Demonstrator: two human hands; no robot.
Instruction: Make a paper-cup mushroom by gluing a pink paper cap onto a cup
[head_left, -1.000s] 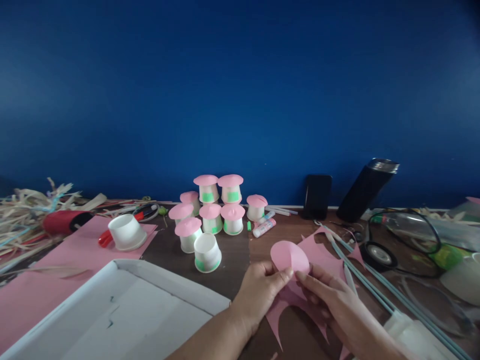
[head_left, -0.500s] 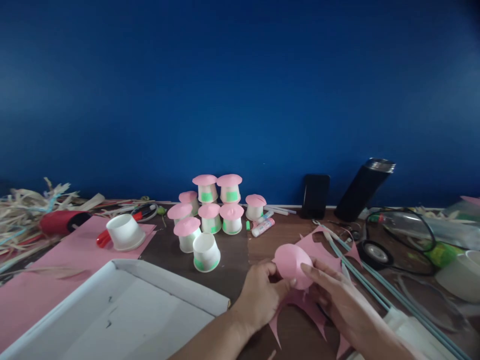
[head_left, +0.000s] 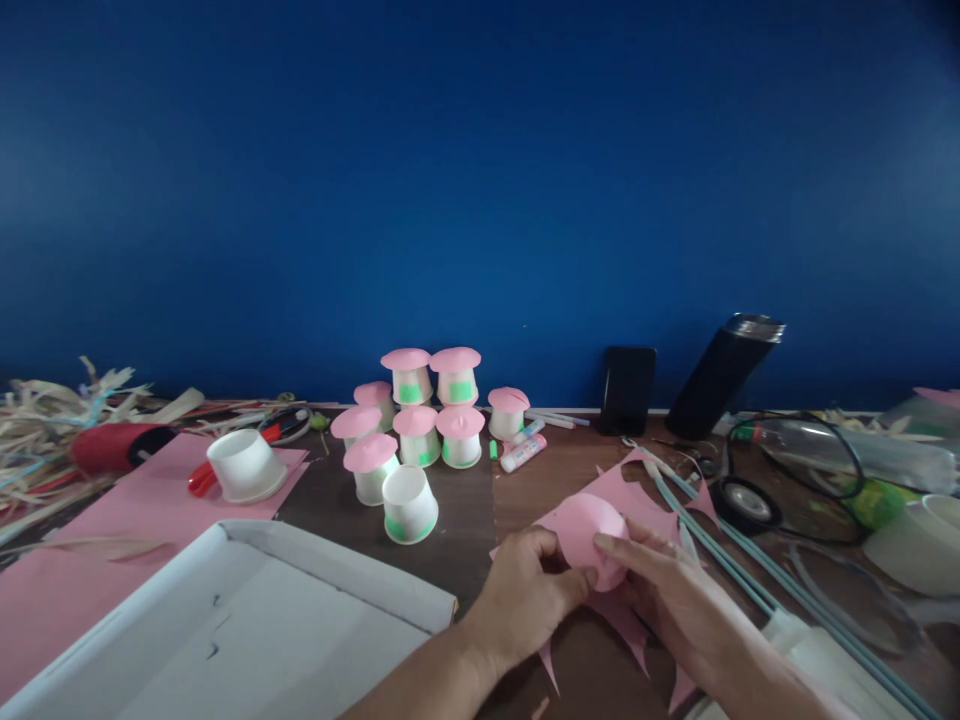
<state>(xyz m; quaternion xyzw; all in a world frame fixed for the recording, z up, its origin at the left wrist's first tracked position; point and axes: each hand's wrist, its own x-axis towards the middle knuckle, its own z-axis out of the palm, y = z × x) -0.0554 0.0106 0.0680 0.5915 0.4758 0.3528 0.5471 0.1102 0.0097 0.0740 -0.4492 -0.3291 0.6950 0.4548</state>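
Note:
Between my two hands is a pink paper disc point(head_left: 591, 530), its near edge bent into a shallow curve. My left hand point(head_left: 532, 585) pinches it at the lower left, thumb on top. From the right, my right hand point(head_left: 656, 575) grips the other side with its thumb on the face and its fingers mostly behind. Beneath them lies a cut pink paper scrap point(head_left: 645, 497) with jagged points. To the left stands an uncovered white paper cup point(head_left: 409, 508) with a green band, near several cups topped with pink discs point(head_left: 417, 435).
A white tray point(head_left: 337, 548) lies front left beside a pink sheet point(head_left: 56, 590) bearing another white cup point(head_left: 246, 468). Glue sticks point(head_left: 523, 453), a phone point(head_left: 628, 392) and a black flask point(head_left: 721, 378) are at the back. Cables, a wheel point(head_left: 750, 503) and a plastic bottle clutter the right.
The pink disc has tilted and bent more along its near edge between my fingers. Both hands have shifted only slightly. The view has moved a little.

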